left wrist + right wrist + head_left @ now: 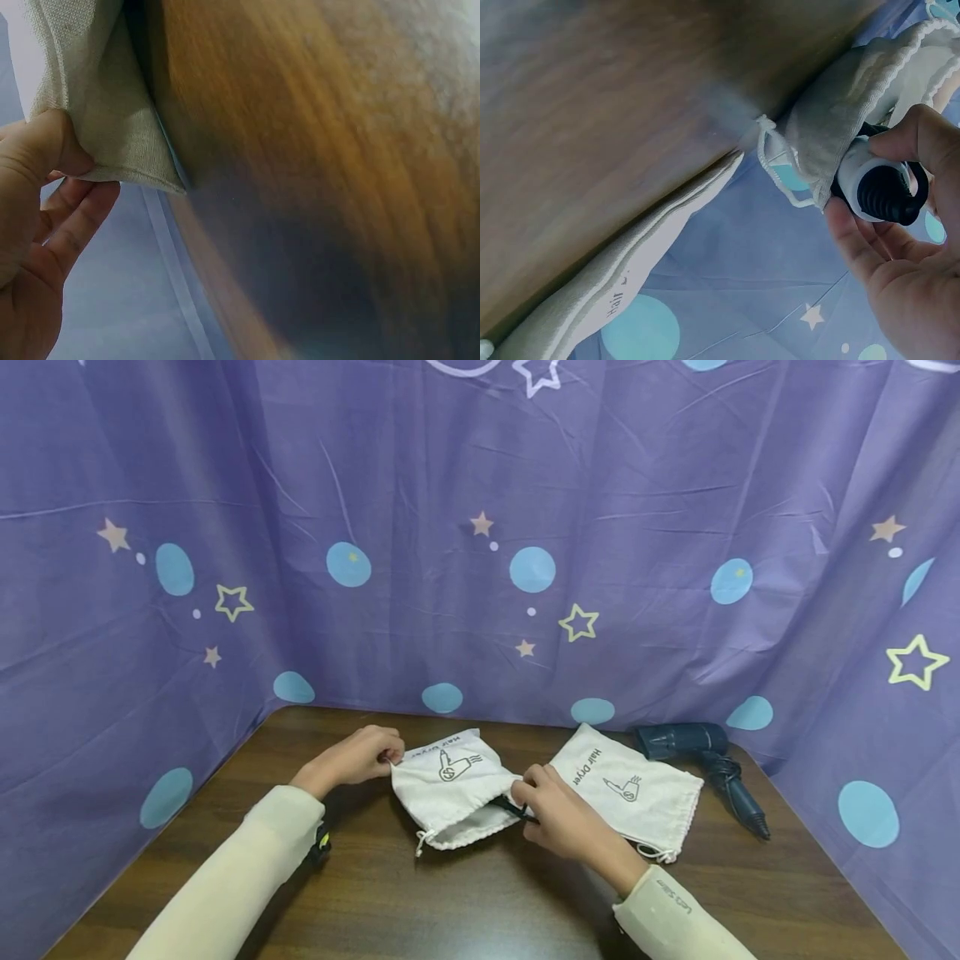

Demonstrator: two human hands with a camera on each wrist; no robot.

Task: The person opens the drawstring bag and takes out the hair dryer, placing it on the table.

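A white drawstring bag (450, 789) printed with a hair dryer drawing lies at mid-table, its mouth gaping toward the front. My left hand (356, 756) pinches a closed-end corner of it; the left wrist view shows thumb and fingers on the bag's cloth (124, 142). At the mouth's right side, my right hand (562, 814) grips the handle end of a hair dryer (855, 172), white with a black ribbed cord guard and a loop of black cord. The rest of this dryer is hidden in the bag.
To the right, a second white bag (633, 793) with the same print lies flat. Beside it at the back right rests a dark blue hair dryer (682, 741), its cord wrapped round the handle. A purple patterned curtain (435, 635) borders the brown wooden table (420, 906).
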